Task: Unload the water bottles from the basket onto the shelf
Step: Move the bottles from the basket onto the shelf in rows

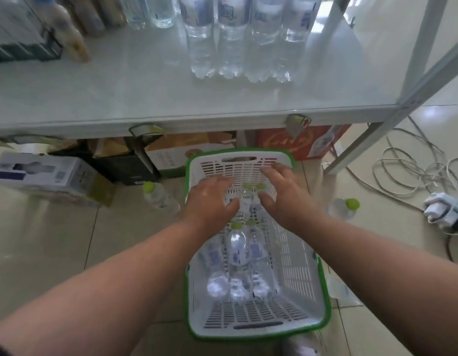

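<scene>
Pick-up step: left grip [210,199] and right grip [282,191] released, fingers spread, inside white slatted green-rimmed plastic basket [294,265]. Clear green-capped water bottles [238,247] directly beneath. Next: clench, lift to white shelf [145,93] ahead.

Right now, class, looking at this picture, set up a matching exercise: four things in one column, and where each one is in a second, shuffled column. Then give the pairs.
Things
1. basket
2. row of four water bottles
3. white power strip
4. left hand

Places
A. standing on the shelf
B. on the floor at far right, among cables
C. on the floor below the shelf edge
D. reaching into the basket

Pairs: 1-C, 2-A, 3-B, 4-D
</scene>
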